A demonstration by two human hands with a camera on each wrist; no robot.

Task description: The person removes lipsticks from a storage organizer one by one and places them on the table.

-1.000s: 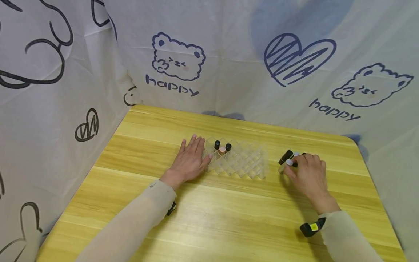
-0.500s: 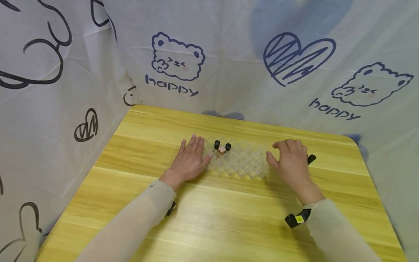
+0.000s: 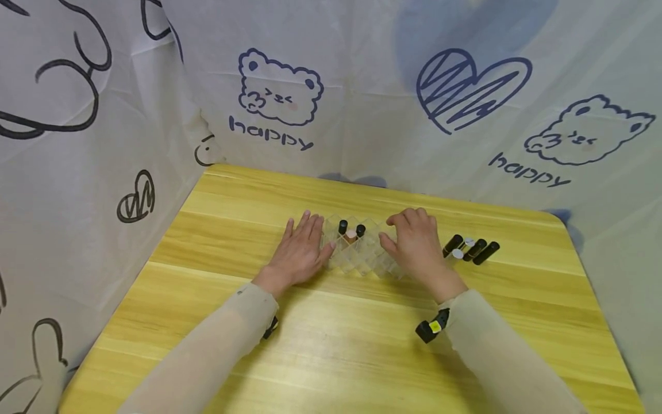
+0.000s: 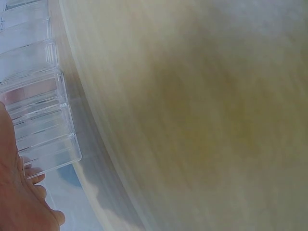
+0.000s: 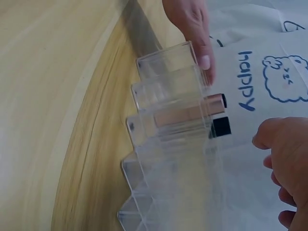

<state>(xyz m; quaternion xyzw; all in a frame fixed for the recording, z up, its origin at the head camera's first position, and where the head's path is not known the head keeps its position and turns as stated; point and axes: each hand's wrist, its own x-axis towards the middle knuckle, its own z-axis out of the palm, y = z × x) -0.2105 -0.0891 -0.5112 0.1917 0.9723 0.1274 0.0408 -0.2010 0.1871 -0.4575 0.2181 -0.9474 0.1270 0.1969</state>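
Observation:
A clear plastic lipstick organizer [image 3: 364, 260] with diamond-shaped cells stands mid-table. Two black-capped lipsticks [image 3: 360, 231] and a pink-topped lipstick [image 3: 351, 236] are upright in its left part; their sides show through the wall in the right wrist view. My left hand [image 3: 297, 253] lies with straight fingers along the organizer's left end, thumb at its near corner. Over the right part hovers my right hand [image 3: 420, 247], fingers loosely bent and thumb apart from them. Nothing shows between thumb [image 5: 267, 134] and fingers in the right wrist view. That hand hides the organizer's right end.
To the right of the organizer several lipsticks lie in a slanted row, among them a black lipstick [image 3: 486, 253] and a white-ended lipstick [image 3: 457, 253]. A wood-grain table [image 3: 336, 345] carries everything. Drawn-on white cloth [image 3: 362, 115] hangs behind and at the sides.
My right hand has left the row of lipsticks and moved left over the organizer, uncovering the row. My left hand has stayed at the organizer's left end.

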